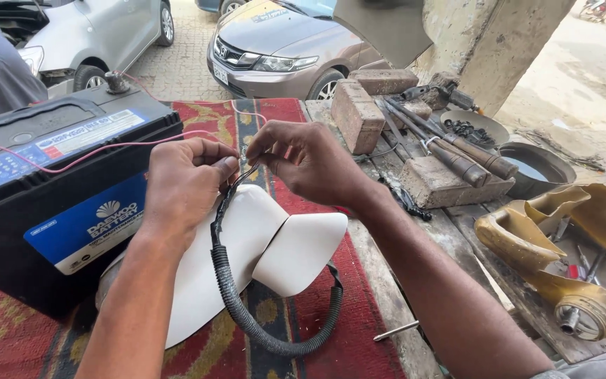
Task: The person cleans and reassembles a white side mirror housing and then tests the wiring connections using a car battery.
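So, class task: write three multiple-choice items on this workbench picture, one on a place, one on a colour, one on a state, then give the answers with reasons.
1. Where is the battery?
A. left of the hands
B. right of the hands
C. on the bricks

2. What colour is the mirror housing?
A. black
B. white
C. yellow

3. What are the hands doing?
A. resting flat on the rug
B. lifting a brick
C. pinching wire ends together

Answers:
1 A: it stands on the rug beside the left hand.
2 B: its shell is plain white under the black cable.
3 C: left hand and right hand meet fingertip to fingertip on thin wires above the housing.
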